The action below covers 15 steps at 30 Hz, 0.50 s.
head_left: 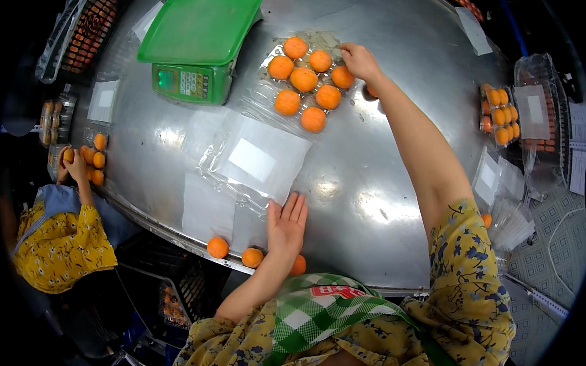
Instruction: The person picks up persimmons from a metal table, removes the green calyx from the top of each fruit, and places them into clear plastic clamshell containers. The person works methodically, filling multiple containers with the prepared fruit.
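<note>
My right hand (360, 61) reaches out with its fingers closed at the far right corner of a clear plastic tray (275, 100). In the tray sit several round orange fruits (304, 79), and one lies just below my fingers. Another fruit (372, 90) is partly hidden by my right wrist. My left hand (287, 228) is open, palm up and fingers stretched, holding nothing. Its fingertips are beside a stack of clear plastic bags (287, 150) with a white label (252, 159). Loose fruits (218, 247) lie along the near table edge by my left forearm.
A green scale (192, 83) with a broad pan stands at the far left on the metal table (370, 198). At the left edge, another person's hands (76, 165) handle a fruit. Filled trays (500, 116) and plastic bags (493, 180) lie at right; a black crate (95, 27) stands far left.
</note>
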Tool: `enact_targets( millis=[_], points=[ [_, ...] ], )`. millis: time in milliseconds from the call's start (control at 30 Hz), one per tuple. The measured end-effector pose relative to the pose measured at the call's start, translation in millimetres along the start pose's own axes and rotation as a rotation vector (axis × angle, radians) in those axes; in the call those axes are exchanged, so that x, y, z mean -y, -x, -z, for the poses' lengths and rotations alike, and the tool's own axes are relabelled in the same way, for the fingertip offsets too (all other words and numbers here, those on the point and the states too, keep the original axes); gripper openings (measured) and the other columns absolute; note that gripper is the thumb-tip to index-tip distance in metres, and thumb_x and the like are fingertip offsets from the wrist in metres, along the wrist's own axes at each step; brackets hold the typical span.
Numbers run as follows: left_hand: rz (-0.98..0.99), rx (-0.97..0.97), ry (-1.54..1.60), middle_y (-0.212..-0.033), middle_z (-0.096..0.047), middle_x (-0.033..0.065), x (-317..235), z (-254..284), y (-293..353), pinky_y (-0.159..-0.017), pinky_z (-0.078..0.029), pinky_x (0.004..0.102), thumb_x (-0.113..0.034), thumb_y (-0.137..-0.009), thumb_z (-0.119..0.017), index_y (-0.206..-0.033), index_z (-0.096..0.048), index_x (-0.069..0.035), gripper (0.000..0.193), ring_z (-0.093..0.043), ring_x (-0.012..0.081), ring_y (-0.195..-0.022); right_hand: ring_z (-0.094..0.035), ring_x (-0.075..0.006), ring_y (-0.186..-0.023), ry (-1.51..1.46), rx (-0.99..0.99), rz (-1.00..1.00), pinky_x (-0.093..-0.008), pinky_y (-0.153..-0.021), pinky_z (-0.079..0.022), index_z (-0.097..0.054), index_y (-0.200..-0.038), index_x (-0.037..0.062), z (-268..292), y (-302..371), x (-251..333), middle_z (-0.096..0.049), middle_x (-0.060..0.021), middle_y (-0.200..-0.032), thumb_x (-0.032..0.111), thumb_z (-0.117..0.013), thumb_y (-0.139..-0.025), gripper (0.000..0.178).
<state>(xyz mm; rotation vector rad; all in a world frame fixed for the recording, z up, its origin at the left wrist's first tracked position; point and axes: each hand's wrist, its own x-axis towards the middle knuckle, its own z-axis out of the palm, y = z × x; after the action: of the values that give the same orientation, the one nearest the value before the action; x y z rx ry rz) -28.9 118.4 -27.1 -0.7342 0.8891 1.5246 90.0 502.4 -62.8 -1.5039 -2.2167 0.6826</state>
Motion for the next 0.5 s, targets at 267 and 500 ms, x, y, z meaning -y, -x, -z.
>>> enact_targets(
  millis=[267, 500],
  points=[
    [0.009, -0.084, 0.068, -0.116, -0.056, 0.0149, -22, 27, -30, -0.096, -0.046, 0.0386, -0.035, -0.092, -0.057, -0.123, -0.045, -0.003, 0.046, -0.054, 0.0282, -0.114, -0.063, -0.0228, -0.085, -0.376, 0.257, -0.315, -0.0343, -0.077, -0.048, -0.067, -0.105, 0.0002, -16, -24, 0, -0.068, -0.0138, -0.094, 0.009, -0.051, -0.084, 0.028],
    [-0.354, -0.067, -0.368, -0.1, -0.061, 0.0103, -32, 5, 12, -0.085, -0.05, 0.0355, -0.022, -0.093, -0.054, -0.127, -0.044, -0.007, 0.038, -0.061, 0.0234, -0.095, -0.062, -0.0195, -0.078, -0.413, 0.033, -0.229, -0.0338, -0.073, -0.048, -0.066, -0.101, -0.0005, -7, 20, 2, -0.068, -0.0122, -0.087, 0.012, -0.054, -0.087, 0.022]
  ],
)
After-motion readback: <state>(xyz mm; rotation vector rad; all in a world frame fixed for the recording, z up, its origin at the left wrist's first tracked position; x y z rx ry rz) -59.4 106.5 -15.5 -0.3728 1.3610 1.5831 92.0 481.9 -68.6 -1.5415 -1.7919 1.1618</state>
